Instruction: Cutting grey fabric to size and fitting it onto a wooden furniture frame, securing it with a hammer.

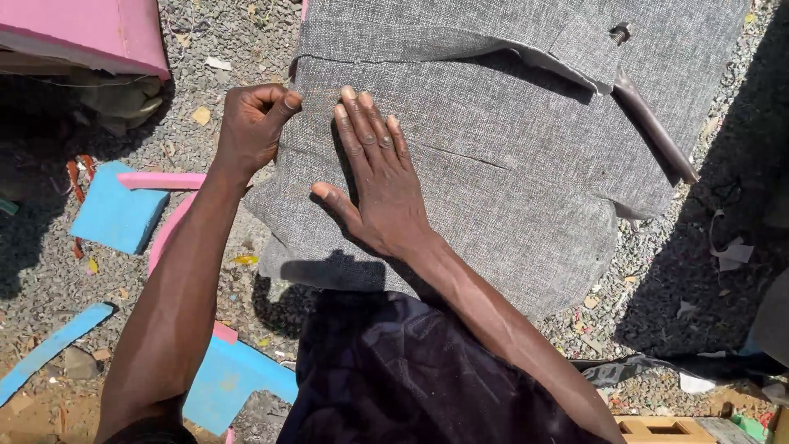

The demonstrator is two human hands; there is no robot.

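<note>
Sunlit gravel ground (49,279), blue foam scraps (115,215), pink foam (99,33), hard shadows

An open-air upholstery yard is showing itself here: sunlit gravel ground (682,271) is lying littered with scraps, blue foam offcuts (115,215) are sitting at nine o'clock, and a grey fabric-covered cushion (509,148) is filling twelve o'clock.

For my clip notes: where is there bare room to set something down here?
Free: the grey fabric cushion right of the right hand, and gravel beyond its right edge. Crowded: the left, where the left hand pinches the cushion edge above blue foam offcuts and pink strips.
</note>
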